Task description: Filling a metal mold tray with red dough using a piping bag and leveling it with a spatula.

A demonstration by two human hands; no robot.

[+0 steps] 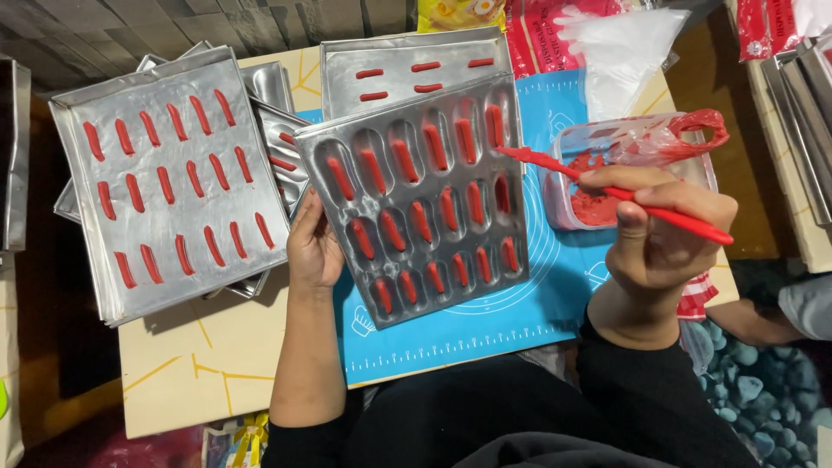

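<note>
My left hand [314,250] grips the left edge of a silver baking tray [407,290] with oval moulds, each holding a strip of red paste, tilted up over a blue silicone mat [529,321]. My right hand [660,227] holds a thin red spatula [555,166], its tip reaching the tray's upper right moulds. Behind my right hand sits a clear plastic tub [559,204] of red paste with a smeared plastic bag [659,139] on top.
A stack of filled silver trays [173,286] lies at left on a low cream table [217,373]. Another tray [342,74] lies behind. Plastic packets [624,43] sit at the back right; more metal trays [810,113] at the far right. A person's sleeve [806,303] shows at right.
</note>
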